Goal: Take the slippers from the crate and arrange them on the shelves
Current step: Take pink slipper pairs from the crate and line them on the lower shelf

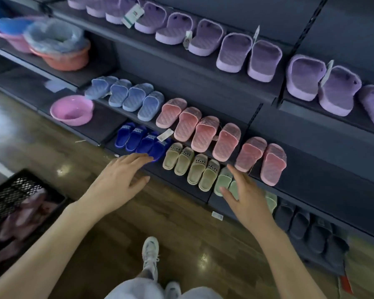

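**Open hands at the bottom shelf**

The black mesh crate sits on the floor at far left, with pink slippers piled inside. The left hand holds nothing, its fingers straight and spread, fingertips at the heel of a dark blue slipper. The beige slippers carry strap lettering that looks like "XOX". The right hand, splayed and empty, hovers over the green slippers. The hang tag is too small to read.

The pink slippers sit midway up the dark shelves, pale blue slippers just left of them, purple slippers above, royal blue slippers, tan slippers and green slippers below. Lower left of them, a black crate stands on the wooden floor.
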### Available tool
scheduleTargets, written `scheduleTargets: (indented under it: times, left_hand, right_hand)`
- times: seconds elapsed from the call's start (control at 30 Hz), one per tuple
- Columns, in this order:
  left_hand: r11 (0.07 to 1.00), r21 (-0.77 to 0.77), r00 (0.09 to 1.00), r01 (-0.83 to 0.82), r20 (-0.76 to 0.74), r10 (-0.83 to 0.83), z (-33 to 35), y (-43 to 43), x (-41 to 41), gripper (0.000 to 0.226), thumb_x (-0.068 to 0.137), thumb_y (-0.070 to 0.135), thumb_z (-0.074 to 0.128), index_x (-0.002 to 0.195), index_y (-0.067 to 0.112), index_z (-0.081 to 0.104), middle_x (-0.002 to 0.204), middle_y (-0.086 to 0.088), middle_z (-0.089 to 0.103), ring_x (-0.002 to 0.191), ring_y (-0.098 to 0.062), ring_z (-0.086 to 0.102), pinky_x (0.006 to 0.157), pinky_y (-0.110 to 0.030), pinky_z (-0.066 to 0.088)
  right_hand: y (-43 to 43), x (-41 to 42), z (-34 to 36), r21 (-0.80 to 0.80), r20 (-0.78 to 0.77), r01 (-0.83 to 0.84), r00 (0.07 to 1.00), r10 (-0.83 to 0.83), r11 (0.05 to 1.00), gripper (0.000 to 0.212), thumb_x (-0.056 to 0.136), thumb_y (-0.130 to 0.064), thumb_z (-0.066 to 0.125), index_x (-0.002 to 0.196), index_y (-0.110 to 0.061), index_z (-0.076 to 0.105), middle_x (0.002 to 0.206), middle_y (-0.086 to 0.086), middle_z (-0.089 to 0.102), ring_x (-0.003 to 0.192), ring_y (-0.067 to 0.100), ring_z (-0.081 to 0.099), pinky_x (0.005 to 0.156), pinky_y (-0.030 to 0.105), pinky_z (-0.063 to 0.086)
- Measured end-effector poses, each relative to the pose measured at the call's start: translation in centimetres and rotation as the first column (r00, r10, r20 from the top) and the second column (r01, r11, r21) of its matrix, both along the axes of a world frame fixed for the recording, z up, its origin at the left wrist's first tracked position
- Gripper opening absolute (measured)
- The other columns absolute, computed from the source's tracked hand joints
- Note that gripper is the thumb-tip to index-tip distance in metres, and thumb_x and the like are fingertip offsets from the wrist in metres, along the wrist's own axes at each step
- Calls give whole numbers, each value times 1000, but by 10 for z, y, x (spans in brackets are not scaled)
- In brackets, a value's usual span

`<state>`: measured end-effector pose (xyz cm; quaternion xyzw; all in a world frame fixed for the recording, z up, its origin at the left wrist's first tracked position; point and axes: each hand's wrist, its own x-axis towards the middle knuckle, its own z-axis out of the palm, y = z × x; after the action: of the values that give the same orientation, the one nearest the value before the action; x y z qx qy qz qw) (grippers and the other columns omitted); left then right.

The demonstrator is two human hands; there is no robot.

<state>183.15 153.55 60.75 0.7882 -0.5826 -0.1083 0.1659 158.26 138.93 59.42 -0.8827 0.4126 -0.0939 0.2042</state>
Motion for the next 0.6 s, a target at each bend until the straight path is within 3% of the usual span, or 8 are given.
scheduleTargets:
  times: [0.13,0.27,0.4,0.53,0.6]
  left_hand:
    - [993,-6,993,-115,5,115,-6,54,0,47,89,34,55,134,23,47,135,0,51,123,-21,49,103,-42,39]
    - [971,-35,972,-236,4,237,-6,100,-1,59,83,52,34,131,21,49,133,2,53,121,-20,50,101,-42,42]
    - [935,-31,936,-352,-23,352,-3,133,7,49,88,43,46,133,23,47,135,4,50,123,-18,47,103,-41,39]
    - [894,-56,895,-445,-61,442,3,163,28,43,89,29,57,131,21,51,130,3,53,104,-22,56,91,-38,46]
    - [875,-75,878,-478,-48,476,3,181,43,43,89,28,57,131,22,51,129,4,54,104,-22,56,92,-40,46]
  right_hand:
    - [18,19,-5,45,17,-136,991,136,990,55,93,-38,49,143,-22,31,144,-1,39,131,17,38,104,32,31]
    - [36,47,-4,149,41,-305,952,303,941,52,94,-38,48,142,-26,33,146,-6,37,133,10,33,108,29,28]
    - [56,83,1,160,35,-417,908,417,895,52,93,-39,49,142,-26,34,143,-7,39,132,9,34,109,30,30]
    - [80,125,8,151,17,-503,862,507,851,52,93,-39,49,141,-26,34,143,-9,38,132,9,34,109,31,31]
    - [95,149,10,145,17,-546,835,549,825,51,93,-39,49,141,-26,35,143,-9,38,131,10,35,109,32,32]
